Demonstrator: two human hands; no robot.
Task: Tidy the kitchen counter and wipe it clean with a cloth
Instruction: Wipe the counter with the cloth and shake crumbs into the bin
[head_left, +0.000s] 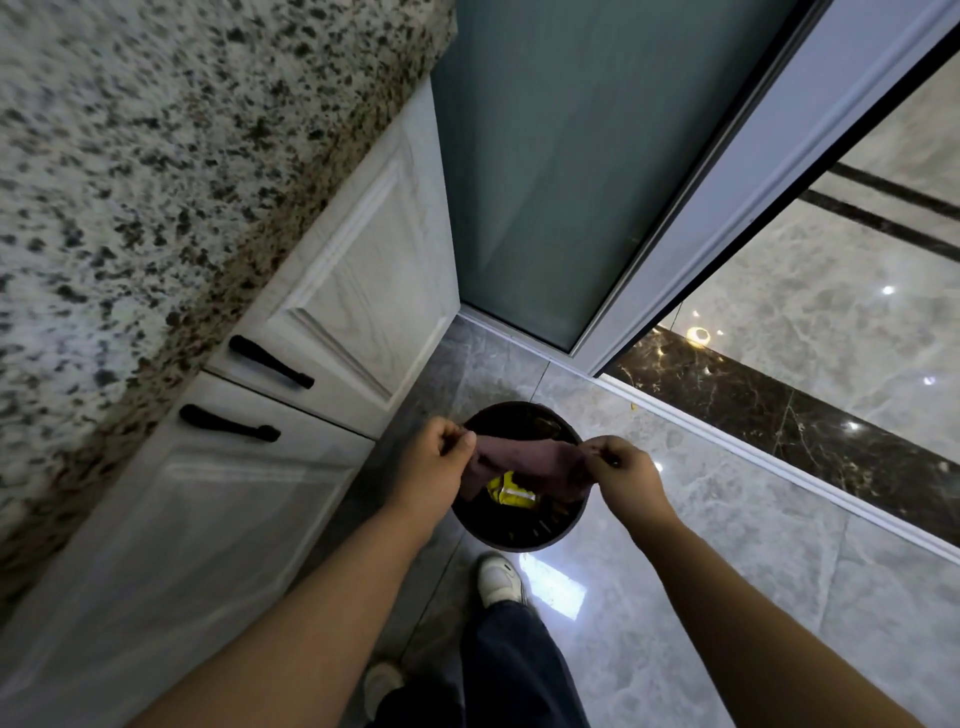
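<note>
I stand over a round dark waste bin (524, 540) on the floor. A dull pink-brown cloth (530, 458) is stretched out above the bin's mouth. My left hand (434, 462) pinches its left end and my right hand (621, 470) pinches its right end. Below the cloth, a yellow wrapper (511, 491) lies inside the bin. The speckled granite counter (156, 182) fills the upper left of the view.
White cabinet doors (358, 291) with black handles (270, 361) run under the counter on my left. A frosted sliding door (561, 166) stands ahead, its floor track (727, 431) to the right. My white shoe (501, 579) stands on glossy grey floor tiles just behind the bin.
</note>
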